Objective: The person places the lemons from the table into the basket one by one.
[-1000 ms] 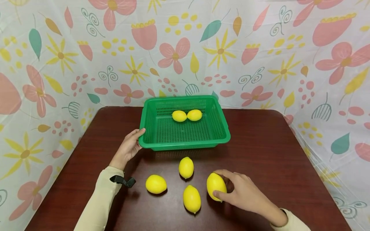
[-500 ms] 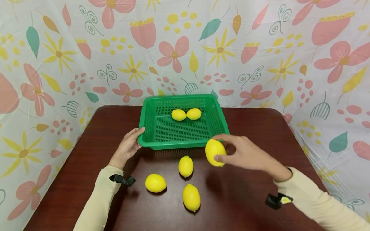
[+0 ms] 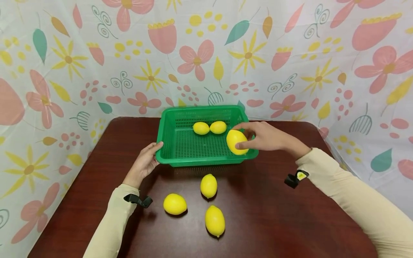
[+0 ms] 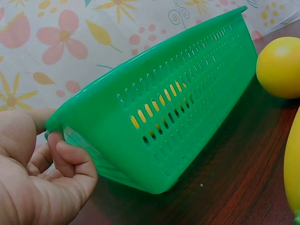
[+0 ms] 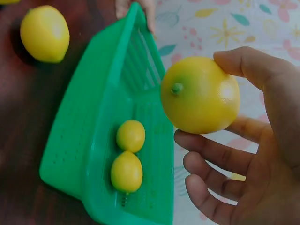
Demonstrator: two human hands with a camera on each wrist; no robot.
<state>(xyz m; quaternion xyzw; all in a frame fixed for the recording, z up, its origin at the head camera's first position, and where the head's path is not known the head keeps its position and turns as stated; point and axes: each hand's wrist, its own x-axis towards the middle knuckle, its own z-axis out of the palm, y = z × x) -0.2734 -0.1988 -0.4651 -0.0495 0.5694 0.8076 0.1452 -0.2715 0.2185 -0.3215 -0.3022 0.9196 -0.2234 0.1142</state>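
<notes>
I had the right hand (image 3: 267, 136) pinching a lemon (image 3: 234, 139), its long axis slanted to lower right in the head view, over the near right corner of the green basket (image 3: 206, 161), whose left end the left hand (image 3: 143, 162) gripped.

The basket (image 3: 196, 162) is plain green, with a pattern of small slots. All the lemons (image 3: 215, 221) are bright yellow; the held lemon (image 5: 206, 108) has also a greenish tint around its stem. Towards 12 o'clock from the basket, the backdrop (image 3: 196, 61) is white, printed with pink and yellow flowers and teal leaves. The surface (image 3: 290, 215) is dark reddish brown. The sleeves (image 3: 348, 193), at 4 and 8 o'clock, are cream, with black wrist pieces (image 3: 292, 181).
</notes>
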